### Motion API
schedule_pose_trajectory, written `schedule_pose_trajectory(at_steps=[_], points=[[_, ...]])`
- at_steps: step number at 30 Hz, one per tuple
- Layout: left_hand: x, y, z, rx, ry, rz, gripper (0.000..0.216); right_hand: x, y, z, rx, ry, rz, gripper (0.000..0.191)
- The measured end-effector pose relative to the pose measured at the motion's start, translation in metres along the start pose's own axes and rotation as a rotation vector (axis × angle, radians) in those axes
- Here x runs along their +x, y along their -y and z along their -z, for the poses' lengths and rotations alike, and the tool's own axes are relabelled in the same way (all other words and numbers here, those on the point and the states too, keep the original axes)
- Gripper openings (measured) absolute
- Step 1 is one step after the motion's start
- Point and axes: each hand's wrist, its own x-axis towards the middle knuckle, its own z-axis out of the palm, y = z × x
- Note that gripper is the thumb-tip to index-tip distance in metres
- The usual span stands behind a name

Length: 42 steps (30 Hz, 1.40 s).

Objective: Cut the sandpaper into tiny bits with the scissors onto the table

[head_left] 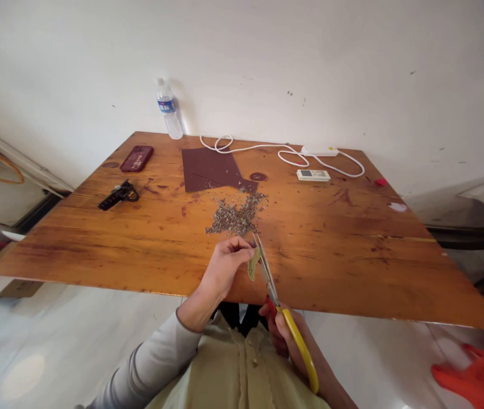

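My left hand (225,267) pinches a small tan scrap of sheet material (253,264) over the near edge of the wooden table (353,238). My right hand (287,335) grips yellow-and-red-handled scissors (280,307), whose blades reach up beside the scrap. Just beyond my hands lies a pile of small grey-brown cuttings (236,215). A dark brown sheet (212,169) lies flat behind the pile.
A water bottle (169,111) stands at the back against the wall. A dark red phone case (137,158) and a black tool (118,195) lie at the left. At the back right are a white cable (267,149), a power strip (319,151) and a remote (313,175).
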Motion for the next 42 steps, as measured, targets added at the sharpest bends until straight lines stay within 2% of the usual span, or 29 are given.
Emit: schedule_pose_trajectory(at_steps=[4,8,13,18,23,36,42], points=[[0.0,-0.001,-0.002,-0.008,0.005,0.03,0.02,-0.003,0.007,-0.005,0.094,0.026,-0.037,0.076],[0.0,-0.002,-0.003,-0.008,-0.007,0.031,0.02,-0.004,0.011,-0.005,0.096,0.035,-0.006,0.074],[0.0,0.001,-0.002,-0.039,0.016,0.072,0.021,-0.001,0.001,-0.003,0.142,0.052,-0.014,0.074],[-0.002,0.005,-0.006,-0.05,-0.051,0.059,0.023,0.003,-0.009,-0.005,0.151,-0.006,0.036,0.072],[-0.003,0.008,-0.01,-0.084,-0.137,0.043,0.024,0.003,-0.01,-0.003,0.118,-0.018,-0.002,0.071],[-0.003,0.006,-0.012,-0.12,-0.145,0.113,0.019,0.003,-0.014,-0.005,0.195,-0.022,-0.009,0.071],[-0.004,0.005,-0.014,-0.142,-0.161,0.09,0.02,0.004,-0.011,-0.007,0.203,-0.031,-0.026,0.072]])
